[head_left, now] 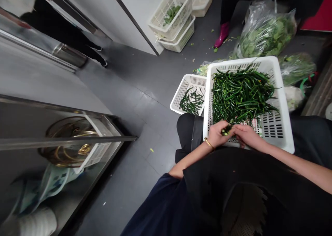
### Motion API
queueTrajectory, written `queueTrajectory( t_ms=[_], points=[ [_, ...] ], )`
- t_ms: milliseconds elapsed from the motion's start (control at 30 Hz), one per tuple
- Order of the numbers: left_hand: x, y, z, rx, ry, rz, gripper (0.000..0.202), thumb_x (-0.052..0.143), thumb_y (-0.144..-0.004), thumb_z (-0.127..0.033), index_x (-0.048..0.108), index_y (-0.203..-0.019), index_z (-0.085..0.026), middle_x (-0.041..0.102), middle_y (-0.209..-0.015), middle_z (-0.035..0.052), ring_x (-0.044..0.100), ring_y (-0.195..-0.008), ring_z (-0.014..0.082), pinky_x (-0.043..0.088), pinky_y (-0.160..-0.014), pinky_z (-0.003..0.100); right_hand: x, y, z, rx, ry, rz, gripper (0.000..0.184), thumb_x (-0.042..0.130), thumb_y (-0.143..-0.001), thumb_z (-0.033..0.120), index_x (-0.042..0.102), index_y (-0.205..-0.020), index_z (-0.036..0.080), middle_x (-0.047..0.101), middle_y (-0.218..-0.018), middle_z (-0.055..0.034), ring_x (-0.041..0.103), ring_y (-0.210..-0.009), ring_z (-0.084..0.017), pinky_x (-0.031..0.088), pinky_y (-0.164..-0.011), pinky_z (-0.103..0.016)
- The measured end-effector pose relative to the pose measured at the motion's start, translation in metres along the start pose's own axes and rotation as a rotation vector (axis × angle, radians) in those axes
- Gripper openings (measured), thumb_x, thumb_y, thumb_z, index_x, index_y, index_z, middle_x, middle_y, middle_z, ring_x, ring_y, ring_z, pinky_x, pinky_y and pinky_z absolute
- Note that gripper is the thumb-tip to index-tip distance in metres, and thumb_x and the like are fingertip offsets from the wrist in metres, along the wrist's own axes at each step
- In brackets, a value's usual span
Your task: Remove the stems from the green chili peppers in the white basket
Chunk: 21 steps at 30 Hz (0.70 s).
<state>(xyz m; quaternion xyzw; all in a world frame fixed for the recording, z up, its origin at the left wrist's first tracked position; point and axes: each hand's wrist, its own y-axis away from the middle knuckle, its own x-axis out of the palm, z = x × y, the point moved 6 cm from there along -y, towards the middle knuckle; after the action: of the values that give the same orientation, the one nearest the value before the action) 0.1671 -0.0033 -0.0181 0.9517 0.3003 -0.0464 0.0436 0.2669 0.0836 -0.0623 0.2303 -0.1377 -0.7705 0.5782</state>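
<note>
A large white basket (287, 125) lies across my lap, heaped with long green chili peppers (241, 96). Over its near rim, my left hand (217, 134) is closed round a small bunch of green chilies (226, 130), their cut or stem ends showing. My right hand (247, 136) meets it at the fingertips, its fingers pressed together; whatever they pinch is hidden. A smaller white basket (176, 102) on the floor to the left holds some more green chilies (192, 101).
Stacked white baskets (178, 42) with leafy greens stand farther off by a wall. Bags of leafy vegetables (267, 38) lie beyond the large basket, near a person's pink boot (222, 34). Metal shelving (109, 139) runs along the left; another person's legs (88, 51) show at upper left.
</note>
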Motion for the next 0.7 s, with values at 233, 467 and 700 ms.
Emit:
queueTrajectory(
  t_ms=[233, 467, 700],
  points=[
    [-0.006, -0.021, 0.028, -0.383, 0.715, -0.04, 0.025, 0.064, -0.06, -0.033, 0.046, -0.058, -0.015, 0.047, -0.053, -0.0018, 0.045, -0.05, 0.0075, 0.029, -0.044, 0.019, -0.077, -0.051, 0.02, 0.033, 0.86, -0.341, 0.064, 0.029, -0.081, 0.067, 0.066, -0.076, 0.015, 0.065, -0.072, -0.0156, 0.062, -0.072, -0.028, 0.044, -0.063, -0.037],
    [0.006, -0.03, 0.035, -0.541, 0.819, 0.038, 0.027, 0.071, -0.057, -0.023, 0.056, -0.076, -0.013, 0.059, -0.062, 0.0013, 0.053, -0.051, 0.0091, 0.037, -0.047, 0.021, -0.08, -0.079, 0.015, 0.038, 0.656, -0.363, 0.042, 0.033, -0.085, 0.043, 0.063, -0.068, 0.018, 0.061, -0.055, -0.0064, 0.058, -0.052, -0.018, 0.041, -0.052, -0.028],
    [0.032, -0.029, 0.052, -0.629, 0.762, 0.076, 0.039, 0.077, -0.054, -0.041, 0.054, -0.067, -0.012, 0.04, -0.045, -0.0068, 0.037, -0.04, 0.0045, 0.03, -0.041, 0.021, -0.029, -0.006, 0.013, -0.233, 0.875, -0.103, 0.044, 0.026, -0.09, 0.044, 0.058, -0.07, 0.021, 0.064, -0.068, -0.0047, 0.059, -0.063, -0.018, 0.036, -0.057, -0.027]
  ],
)
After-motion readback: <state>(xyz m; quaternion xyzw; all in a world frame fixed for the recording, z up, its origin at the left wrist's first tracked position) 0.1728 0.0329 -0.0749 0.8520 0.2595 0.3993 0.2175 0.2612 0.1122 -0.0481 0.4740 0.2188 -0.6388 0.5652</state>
